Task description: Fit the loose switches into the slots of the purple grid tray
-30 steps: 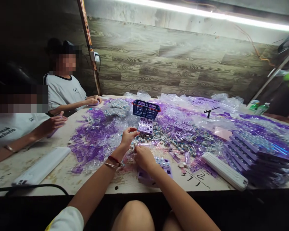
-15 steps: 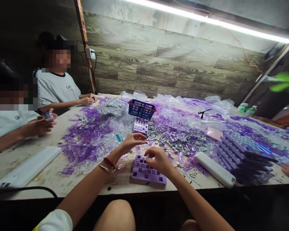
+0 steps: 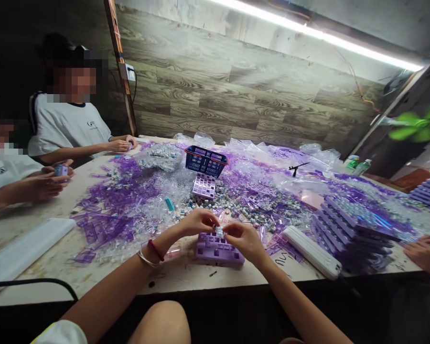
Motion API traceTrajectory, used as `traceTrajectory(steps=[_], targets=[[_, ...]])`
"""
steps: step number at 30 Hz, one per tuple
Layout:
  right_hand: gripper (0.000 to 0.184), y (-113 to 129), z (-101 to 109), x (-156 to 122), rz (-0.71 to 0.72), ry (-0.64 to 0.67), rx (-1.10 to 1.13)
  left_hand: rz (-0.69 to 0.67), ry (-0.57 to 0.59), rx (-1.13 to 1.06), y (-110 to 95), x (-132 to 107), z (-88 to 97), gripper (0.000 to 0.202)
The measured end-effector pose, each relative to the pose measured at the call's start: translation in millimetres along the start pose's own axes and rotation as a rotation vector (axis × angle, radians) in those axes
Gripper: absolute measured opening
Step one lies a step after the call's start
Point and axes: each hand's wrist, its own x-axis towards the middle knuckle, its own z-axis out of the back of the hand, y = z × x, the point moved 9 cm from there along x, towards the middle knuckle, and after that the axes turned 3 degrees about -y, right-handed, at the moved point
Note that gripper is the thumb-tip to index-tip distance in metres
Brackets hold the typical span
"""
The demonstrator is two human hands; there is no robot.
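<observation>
Just above the flat purple plastic grid tray point(image 3: 215, 253), left hand point(image 3: 195, 222) and right hand point(image 3: 244, 240) pinch one small clear plastic piece point(image 3: 219, 231) between fingertips (other fingers curled loosely).

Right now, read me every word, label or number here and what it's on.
Marker scrawl on table by purple tray: illegible.
Logos on far T-shirt and near T-shirt: too small.
Bottle labels: blurred.
Clear part pinched between left hand and right hand: no print visible.

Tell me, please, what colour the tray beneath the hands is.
Light purple tray, clearest in the head view.
</observation>
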Motion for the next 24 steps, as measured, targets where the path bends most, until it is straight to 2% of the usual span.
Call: traceTrajectory(steps=[3,6,9,18,24], targets=[[0.012,-5.2,20.0,1.7,-0.064,-0.122,0.021,-0.057,-0.016,0.167,-8.5,-2.7,-3.7,0.021],[0.014,-6.0,27.8,1.7,-0.07,-0.148,0.017,-0.132,0.03,0.342,-14.7,-5.9,-13.1,0.023],[0.016,-7.0,29.5,2.2,-0.056,-0.148,0.002,-0.156,0.059,0.443,-13.4,-7.0,-18.7,0.023],[0.017,-6.7,31.1,2.7,-0.069,-0.162,-0.058,-0.183,0.072,0.502,-21.1,-9.8,-22.9,0.015],[0.018,-2.1,30.1,3.0,-0.053,-0.147,-0.093,-0.152,-0.009,0.645,-22.7,-7.1,-22.6,0.015]])
